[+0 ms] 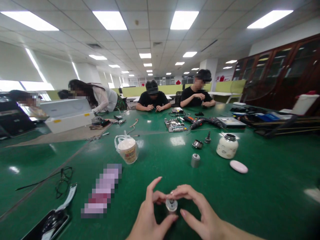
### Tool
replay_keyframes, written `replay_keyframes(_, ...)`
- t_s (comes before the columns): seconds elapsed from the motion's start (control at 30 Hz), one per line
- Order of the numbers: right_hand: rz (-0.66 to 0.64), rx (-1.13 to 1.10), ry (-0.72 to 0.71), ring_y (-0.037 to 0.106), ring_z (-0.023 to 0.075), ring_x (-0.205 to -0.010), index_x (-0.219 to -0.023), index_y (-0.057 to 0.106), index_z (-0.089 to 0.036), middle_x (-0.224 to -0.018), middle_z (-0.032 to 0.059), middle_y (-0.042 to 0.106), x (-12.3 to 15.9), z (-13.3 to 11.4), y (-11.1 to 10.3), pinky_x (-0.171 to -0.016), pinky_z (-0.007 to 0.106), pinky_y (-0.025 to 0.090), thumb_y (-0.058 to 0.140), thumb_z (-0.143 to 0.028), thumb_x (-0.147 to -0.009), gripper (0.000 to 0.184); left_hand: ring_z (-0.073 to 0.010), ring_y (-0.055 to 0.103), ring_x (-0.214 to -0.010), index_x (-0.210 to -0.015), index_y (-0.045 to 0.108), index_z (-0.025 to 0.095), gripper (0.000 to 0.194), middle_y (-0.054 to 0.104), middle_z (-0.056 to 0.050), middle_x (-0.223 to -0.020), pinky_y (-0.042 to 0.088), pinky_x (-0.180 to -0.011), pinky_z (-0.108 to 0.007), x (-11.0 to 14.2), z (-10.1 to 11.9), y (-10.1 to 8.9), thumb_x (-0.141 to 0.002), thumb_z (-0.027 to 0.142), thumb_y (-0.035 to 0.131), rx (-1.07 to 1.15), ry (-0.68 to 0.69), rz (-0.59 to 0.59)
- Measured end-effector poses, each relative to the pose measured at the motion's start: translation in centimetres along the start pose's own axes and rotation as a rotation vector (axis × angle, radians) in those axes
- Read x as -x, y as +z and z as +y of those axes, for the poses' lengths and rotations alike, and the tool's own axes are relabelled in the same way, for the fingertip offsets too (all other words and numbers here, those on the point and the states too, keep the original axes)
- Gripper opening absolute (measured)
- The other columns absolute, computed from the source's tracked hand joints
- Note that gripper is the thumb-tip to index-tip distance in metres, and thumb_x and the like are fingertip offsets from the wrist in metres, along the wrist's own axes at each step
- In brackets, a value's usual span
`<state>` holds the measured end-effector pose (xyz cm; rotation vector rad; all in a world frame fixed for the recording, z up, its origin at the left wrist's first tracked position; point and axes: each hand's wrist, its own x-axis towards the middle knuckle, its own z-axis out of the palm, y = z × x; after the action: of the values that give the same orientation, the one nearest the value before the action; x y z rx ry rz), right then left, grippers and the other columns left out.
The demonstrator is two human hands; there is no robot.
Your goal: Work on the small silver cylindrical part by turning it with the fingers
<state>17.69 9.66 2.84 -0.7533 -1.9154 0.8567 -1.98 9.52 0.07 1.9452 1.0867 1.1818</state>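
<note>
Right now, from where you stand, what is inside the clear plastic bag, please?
A pale cup with printed markings is inside the clear plastic bag. Whether the cup holds anything cannot be seen.

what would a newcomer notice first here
Probably the two hands, left and right, around a small metal cylinder at the near edge. Next, the wide green tabletop, with a round cream jar on its right side.

Cylinder [171, 205] between hands [151, 216] [203, 208], cup [127, 150] left, jar [227, 147] right
</note>
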Motion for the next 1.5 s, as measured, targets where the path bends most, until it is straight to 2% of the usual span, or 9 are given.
replay_keyframes(0.13,0.145,0.057,0.046,0.07,0.0212,-0.084,-0.1,0.057,-0.022,-0.085,0.0047,0.071,-0.8,-0.2,-0.3,-0.082,0.037,0.052,0.054,-0.015,-0.088,0.014,-0.0189,0.069,-0.084,-0.142,0.021,0.029,0.086,0.071,0.003,-0.091,0.051,-0.081,-0.032,0.1,0.0,0.1,-0.075,0.01,0.071,0.0,-0.001,0.007)
replay_keyframes(0.2,0.183,0.082,0.055,0.069,0.0207,-0.085,-0.097,0.057,-0.022,-0.087,0.0046,0.07,-1.2,-0.4,-0.3,-0.081,0.035,0.052,0.057,-0.017,-0.086,0.012,-0.0187,0.069,-0.083,-0.141,0.026,0.028,0.084,0.072,0.003,-0.089,0.052,-0.081,-0.032,0.1,-0.1,0.1,-0.073,0.009,0.072,-0.01,0.001,0.016)
replay_keyframes(0.3,0.133,0.132,0.082,0.067,0.0218,-0.094,-0.098,0.061,-0.022,-0.096,0.0044,0.072,-1.5,-0.4,0.2,-0.086,0.035,0.051,0.066,-0.015,-0.08,0.02,-0.0189,0.07,-0.083,-0.135,0.042,0.028,0.072,0.074,0.001,-0.093,0.054,-0.08,-0.03,0.1,-0.1,-0.1,-0.072,0.009,0.073,-0.045,0.021,0.012)
replay_keyframes(0.47,0.132,0.172,0.118,0.068,0.0199,-0.085,-0.084,0.065,-0.022,-0.084,0.0011,0.072,-1.5,-0.2,0.9,-0.08,0.034,0.052,0.069,-0.015,-0.08,0.008,-0.0218,0.071,-0.091,-0.112,0.066,0.025,0.04,0.075,-0.003,-0.102,0.056,-0.081,-0.029,-0.3,0.3,-0.6,-0.075,0.013,0.074,-0.135,0.084,-0.05)
replay_keyframes(0.63,0.201,0.045,0.123,0.071,0.019,-0.086,-0.085,0.06,-0.021,-0.087,0.0026,0.074,-2.7,0.5,-0.9,-0.081,0.034,0.055,0.07,-0.025,-0.084,0.011,-0.0227,0.071,-0.086,-0.111,0.068,0.024,0.038,0.076,-0.005,-0.097,0.057,-0.078,-0.031,-0.4,0.4,-0.7,-0.074,0.019,0.077,-0.196,0.058,-0.055)
replay_keyframes(0.8,0.186,0.145,0.239,0.073,0.0199,-0.088,-0.087,0.059,-0.02,-0.088,0.0041,0.075,-3.4,4.1,-3.2,-0.084,0.036,0.056,0.068,-0.029,-0.086,0.013,-0.0237,0.072,-0.087,-0.109,0.07,0.023,0.038,0.077,-0.006,-0.1,0.057,-0.08,-0.031,-0.4,0.6,-0.8,-0.072,0.021,0.079,-0.191,0.012,-0.042)
replay_keyframes(1.0,0.124,0.208,0.228,0.068,0.021,-0.093,-0.088,0.066,-0.019,-0.093,0.0037,0.072,-2.7,5.9,-3.2,-0.089,0.039,0.052,0.071,-0.022,-0.08,0.01,-0.022,0.07,-0.082,-0.096,0.07,0.021,0.025,0.077,-0.004,-0.091,0.056,-0.077,-0.03,-0.5,0.9,-0.8,-0.073,0.02,0.077,-0.139,-0.042,-0.061)
replay_keyframes(1.2,0.132,0.209,0.24,0.069,0.0218,-0.087,-0.08,0.067,-0.018,-0.086,0.0043,0.073,-3.0,4.9,-3.1,-0.085,0.039,0.053,0.067,-0.02,-0.084,0.004,-0.0213,0.07,-0.081,-0.093,0.068,0.02,0.024,0.076,-0.003,-0.089,0.054,-0.076,-0.029,-0.5,1.3,-0.8,-0.072,0.016,0.076,-0.124,-0.036,-0.049)
replay_keyframes(1.5,0.052,0.042,0.113,0.071,0.019,-0.085,-0.075,0.069,-0.021,-0.084,0.0018,0.076,-2.0,-1.4,0.5,-0.082,0.033,0.054,0.067,-0.01,-0.083,0.014,-0.0184,0.068,-0.077,-0.088,0.067,0.021,0.019,0.073,0.001,-0.083,0.051,-0.073,-0.025,-0.6,1.5,-0.6,-0.072,0.012,0.073,-0.087,-0.013,-0.046)
